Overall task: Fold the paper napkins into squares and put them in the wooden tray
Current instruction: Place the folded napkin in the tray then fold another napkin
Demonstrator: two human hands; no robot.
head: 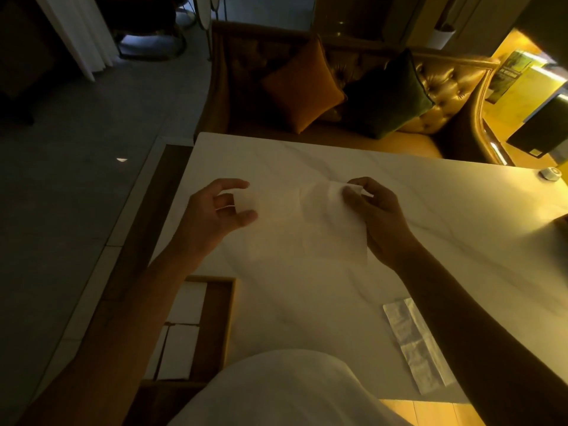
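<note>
A thin white paper napkin (307, 222) hangs spread out above the white marble table (430, 210). My left hand (215, 210) pinches its left top corner between thumb and fingers. Its right top corner is pinched by my right hand (372, 210), and the lower edge droops toward the table. The wooden tray (226, 318) lies at the table's near left edge, partly hidden by my left forearm, with folded white napkin squares (187, 302) inside it.
A clear plastic napkin wrapper (415, 342) lies on the table at the near right. A small round object (550, 173) sits at the far right edge. Beyond the table stands a tufted sofa with an orange cushion (302, 84) and a dark green cushion (390, 93).
</note>
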